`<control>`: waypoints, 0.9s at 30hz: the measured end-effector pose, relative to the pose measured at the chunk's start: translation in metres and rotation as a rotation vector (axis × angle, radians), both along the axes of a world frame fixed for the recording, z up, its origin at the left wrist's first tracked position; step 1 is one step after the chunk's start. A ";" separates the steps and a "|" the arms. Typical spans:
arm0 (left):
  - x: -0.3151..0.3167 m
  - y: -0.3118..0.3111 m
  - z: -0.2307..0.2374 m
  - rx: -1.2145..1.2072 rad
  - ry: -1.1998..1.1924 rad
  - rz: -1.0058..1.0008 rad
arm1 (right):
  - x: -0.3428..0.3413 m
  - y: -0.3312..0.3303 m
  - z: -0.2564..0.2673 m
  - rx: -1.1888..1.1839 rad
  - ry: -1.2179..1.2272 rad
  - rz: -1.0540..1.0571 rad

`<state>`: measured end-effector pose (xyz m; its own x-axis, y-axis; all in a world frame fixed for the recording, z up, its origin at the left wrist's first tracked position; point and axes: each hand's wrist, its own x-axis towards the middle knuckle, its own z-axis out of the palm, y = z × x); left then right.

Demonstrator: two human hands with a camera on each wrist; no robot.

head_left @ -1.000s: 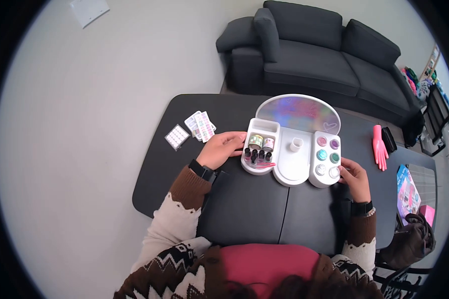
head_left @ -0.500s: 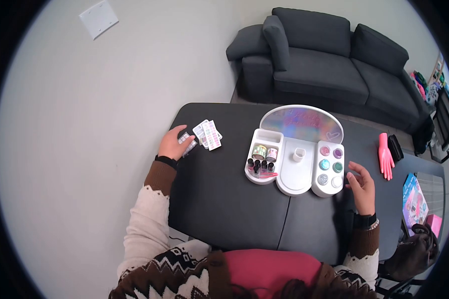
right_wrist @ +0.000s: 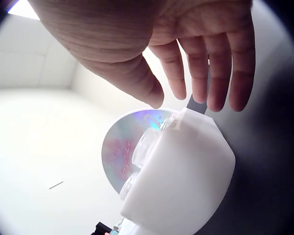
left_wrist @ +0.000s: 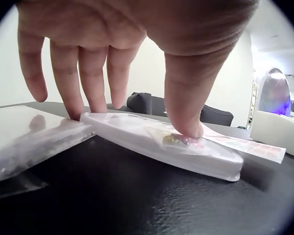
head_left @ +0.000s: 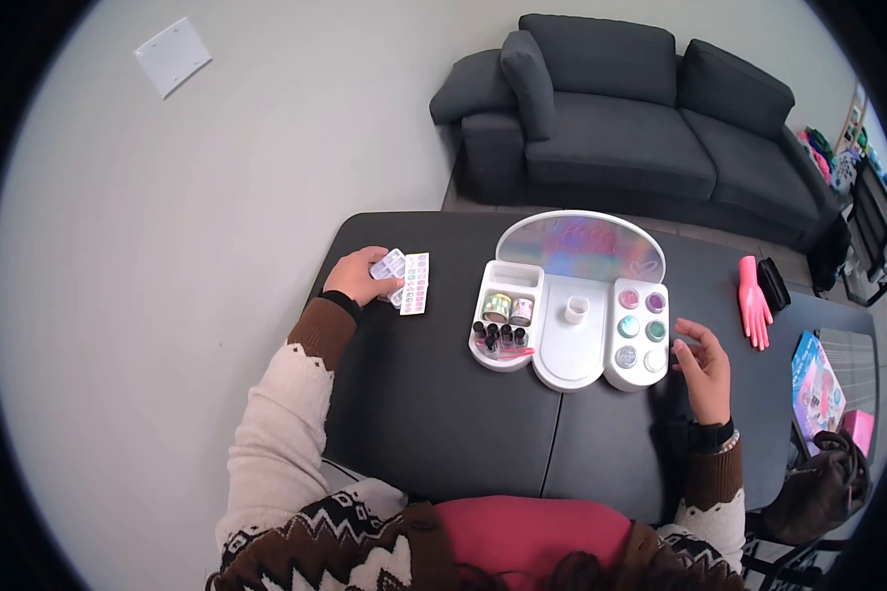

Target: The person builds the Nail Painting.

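My left hand [head_left: 360,276] grips a shallow white plastic case [left_wrist: 161,147] on the table, thumb on its top and fingertips at its far edge. Small coloured pieces show under clear plastic near the thumb. A sticker sheet [head_left: 416,284] lies beside the case. Just left of it in the left wrist view sits a clear flat box [left_wrist: 39,137], hidden under the hand from above. My right hand [head_left: 704,372], fingers loosely extended and holding nothing, hovers beside the glitter-pot section [head_left: 639,372] of a white manicure stand [head_left: 570,369].
The stand holds small dark-capped bottles [head_left: 498,340], two patterned rolls [head_left: 509,309], a white cup [head_left: 577,309] and a shiny rounded back panel [head_left: 581,241]. A pink model hand [head_left: 753,305] and a black case [head_left: 773,286] lie at the right. Behind is a grey sofa [head_left: 611,138].
My left hand left the stand, passed over the clear flat box and now grips the white case; the sticker sheet has turned straighter. My right hand has let go of the stand's side.
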<state>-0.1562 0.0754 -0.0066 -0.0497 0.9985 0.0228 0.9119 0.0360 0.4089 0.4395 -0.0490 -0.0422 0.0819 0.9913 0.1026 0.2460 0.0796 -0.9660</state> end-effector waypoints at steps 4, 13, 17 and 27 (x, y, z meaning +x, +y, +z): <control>0.003 0.003 -0.005 -0.028 -0.116 0.009 | -0.002 -0.001 0.000 0.021 0.008 0.017; 0.008 0.003 0.014 0.034 -0.503 -0.008 | -0.007 -0.004 0.007 0.028 0.055 -0.016; 0.011 -0.004 0.028 0.105 -0.485 -0.066 | -0.010 -0.005 0.010 0.023 0.037 -0.014; 0.137 -0.042 0.088 0.464 -0.710 -0.333 | -0.009 -0.003 0.007 -0.023 0.020 0.062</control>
<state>-0.0190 0.0331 0.0810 0.0839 0.8618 0.5003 0.3743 -0.4926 0.7857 0.4300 -0.0522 -0.0352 0.0218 0.9967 0.0783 0.2219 0.0716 -0.9724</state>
